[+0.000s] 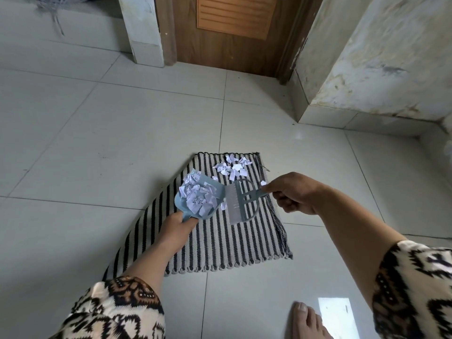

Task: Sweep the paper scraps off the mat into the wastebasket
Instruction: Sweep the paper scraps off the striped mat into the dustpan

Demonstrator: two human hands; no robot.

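A black-and-white striped mat (220,241) lies on the tiled floor. My left hand (175,227) grips the handle of a light blue dustpan (215,189), which is heaped with white paper scraps (199,199) and sits over the mat's left part. My right hand (297,194) holds the handle of a small blue hand brush (241,204), whose bristles stand just right of the dustpan's mouth. Several loose paper scraps (232,167) lie on the mat's far end, beyond the brush. One scrap (263,183) rests near my right fingers.
A wooden door (227,33) with a louvred panel stands ahead, between a white pillar (141,30) and a stained wall (381,57) on the right. A wire mesh object (57,1) shows at the top left. My bare foot (308,321) is at the bottom.
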